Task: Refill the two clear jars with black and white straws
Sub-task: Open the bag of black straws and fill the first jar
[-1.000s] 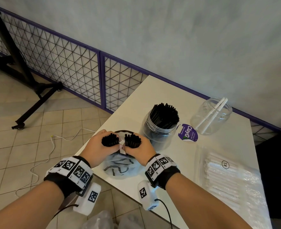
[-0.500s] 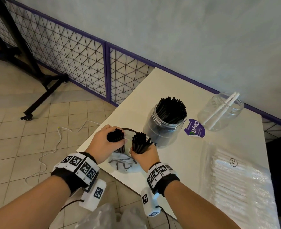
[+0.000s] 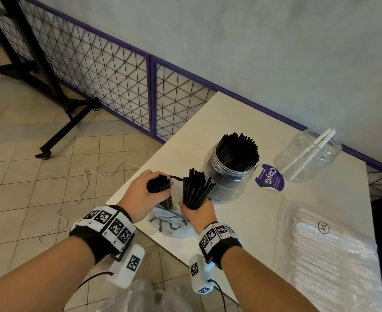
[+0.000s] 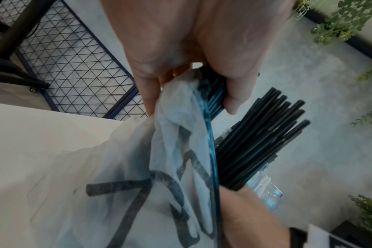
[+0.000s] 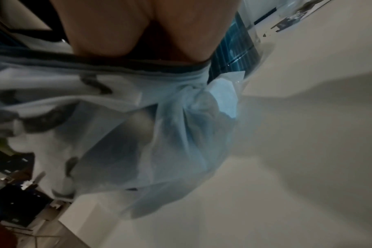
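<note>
- The step in hand appears to be the black refill: the left hand [image 3: 140, 197] has its grip curled round a bundle of black straws [image 3: 159, 186] held upright over a thin white plastic bag [image 3: 172, 224], and in the left wrist view its fingers [image 4: 148, 94] also lie against the bag's edge.
- The right hand [image 3: 198, 213] has its grip wrapped round the lower end of a second, fanned-out bundle [image 3: 195, 191], tilted toward the black-straw jar [image 3: 229, 174] just beside it.
- That jar already looks packed to its mouth; the white-straw jar [image 3: 308, 155], well apart to the right, holds only a couple of white straws [image 3: 307, 152].
- The next move likely calls for lifting the right bundle over the rim and easing it in among the crowded straws; loose ends could splay or spill.
- A clear packet of white straws [image 3: 334, 262] lies unopened-looking at the right edge, so the white refill seems not yet begun.
- The table [image 3: 248, 221] is pale and carries a purple lid label [image 3: 270, 177]; beyond it are a tiled floor, a purple-framed wire fence, a black stand and a grey wall.
</note>
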